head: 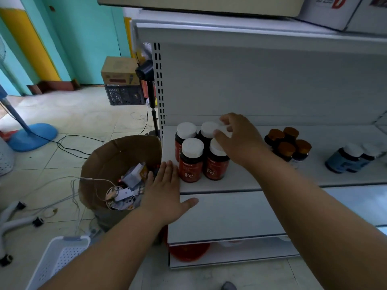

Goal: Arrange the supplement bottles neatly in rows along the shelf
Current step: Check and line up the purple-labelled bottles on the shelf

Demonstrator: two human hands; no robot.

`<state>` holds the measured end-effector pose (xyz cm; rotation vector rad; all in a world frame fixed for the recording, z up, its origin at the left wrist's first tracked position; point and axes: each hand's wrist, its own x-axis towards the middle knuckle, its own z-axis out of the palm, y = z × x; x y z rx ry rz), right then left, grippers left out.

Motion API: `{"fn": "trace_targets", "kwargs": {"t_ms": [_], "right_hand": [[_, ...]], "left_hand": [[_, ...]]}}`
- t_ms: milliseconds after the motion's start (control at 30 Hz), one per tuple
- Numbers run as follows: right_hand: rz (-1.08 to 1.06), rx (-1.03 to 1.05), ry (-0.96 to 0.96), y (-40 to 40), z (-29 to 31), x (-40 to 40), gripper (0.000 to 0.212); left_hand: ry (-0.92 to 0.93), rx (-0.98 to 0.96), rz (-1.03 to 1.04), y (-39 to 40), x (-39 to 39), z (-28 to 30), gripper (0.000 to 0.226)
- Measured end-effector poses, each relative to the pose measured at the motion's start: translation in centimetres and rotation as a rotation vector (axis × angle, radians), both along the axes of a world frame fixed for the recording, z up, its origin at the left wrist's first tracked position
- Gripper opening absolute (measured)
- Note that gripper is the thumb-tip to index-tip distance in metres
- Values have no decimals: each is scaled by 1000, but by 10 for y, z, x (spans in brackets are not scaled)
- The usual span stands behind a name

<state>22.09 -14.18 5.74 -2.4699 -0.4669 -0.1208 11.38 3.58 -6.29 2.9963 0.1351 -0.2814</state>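
Several red "Fe" supplement bottles point(191, 160) with white caps stand in a tight block at the left end of the white shelf point(261, 178). My right hand point(236, 139) reaches over the block and its fingers curl round the white cap of a bottle at the back right. My left hand point(167, 189) lies flat with straight fingers at the shelf's front left corner, touching the side of the front left bottle. A cluster of dark bottles with amber caps point(288, 144) stands further right. Blue-labelled bottles point(347, 159) stand near the right edge.
A brown cardboard bin point(109, 162) of scrap and wires stands on the floor left of the shelf. A white perforated basket point(56, 258) is at bottom left. A red container point(188, 251) sits on the lower shelf. Cables and a blue fan base point(31, 136) lie on the tiles.
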Motion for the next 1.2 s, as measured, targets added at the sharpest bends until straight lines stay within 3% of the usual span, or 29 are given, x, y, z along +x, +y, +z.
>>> {"fn": "trace_targets", "kwargs": {"t_ms": [67,167,233,367,567,700,867,1000,1100,1200], "right_hand": [[12,49,-51,-17,1,-22,40],[18,107,-114,-50,0,-49,37],[29,106,-118,-74,-2,-59,36],[74,27,-143,-130,-4,-56,32],[164,-71,-241,-196,-5,-14,25],[253,-335,-323,-192,-13,18,19],[245,-476,-375,-187,-25,27,38],[269,-146,-359,-203,-20,20,25],[219,189,-143,-212,-2,12,19],[239,489,61,-212,11,4,11]], "left_hand": [[-134,-25,38,-3,-9,5,106],[-481,-32,18,-25,-32,15,68],[-577,-51,-33,-52,-43,21,51],[-605,-161,-116,-119,-36,40,40],[-559,-229,-87,-198,1,50,49],[-539,-239,-25,-223,20,45,52],[-475,-285,45,-239,29,41,51],[-443,-401,130,-236,30,38,62],[-495,-516,157,-241,25,42,61],[-556,-632,193,-253,17,50,46]]}}
